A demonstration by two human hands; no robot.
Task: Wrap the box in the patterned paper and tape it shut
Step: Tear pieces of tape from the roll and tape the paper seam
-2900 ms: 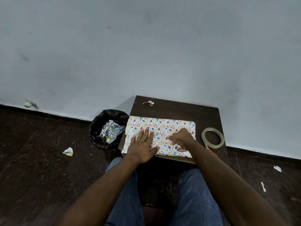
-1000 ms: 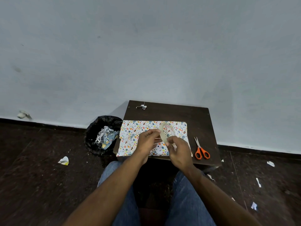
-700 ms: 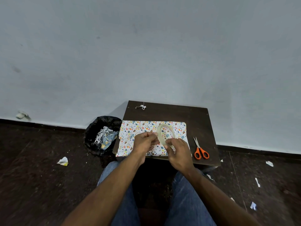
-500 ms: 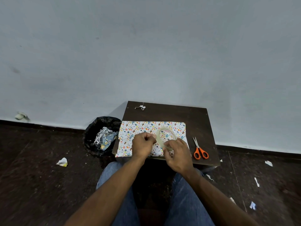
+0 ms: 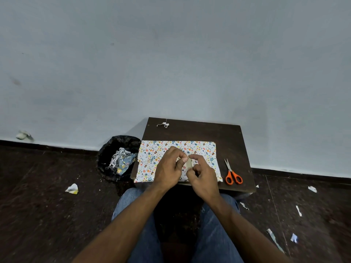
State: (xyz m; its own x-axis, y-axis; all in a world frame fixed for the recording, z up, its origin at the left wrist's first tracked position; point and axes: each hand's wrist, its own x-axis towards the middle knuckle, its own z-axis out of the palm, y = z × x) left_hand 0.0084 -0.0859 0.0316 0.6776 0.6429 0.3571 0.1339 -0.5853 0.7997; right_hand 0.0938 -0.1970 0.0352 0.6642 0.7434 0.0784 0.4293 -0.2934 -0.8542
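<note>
From the head view, a small dark-brown wooden table point(image 5: 218, 133) stood against a plain pale grey-blue wall point(image 5: 171, 63), on a dark speckled floor point(image 5: 47, 205) edged by a dark skirting strip. Torn paper scraps point(image 5: 72, 188) lay scattered over the floor on both sides. Left of the table sat a bin lined with a glossy black bag point(image 5: 112, 149), holding crumpled strips of paper. A small twisted white scrap point(image 5: 164, 124) lay near the table's far edge.

The box wrapped in patterned paper point(image 5: 150, 160) lay flat on the table's near half, a thin rectangle with a white ground and small multicoloured egg-like shapes, its left end reaching slightly over the table edge. Orange-handled scissors point(image 5: 232, 175) with steel blades lay just right of it, blades pointing away.

Both hands hovered over the middle of the box. The left hand point(image 5: 169, 171) had its fingers curled, thumb and forefinger pinching the beige tape roll point(image 5: 188, 164). The right hand point(image 5: 204, 177) was curled round the roll's other side, forefinger hooked over its top. The person wore blue denim jeans point(image 5: 144, 234).
</note>
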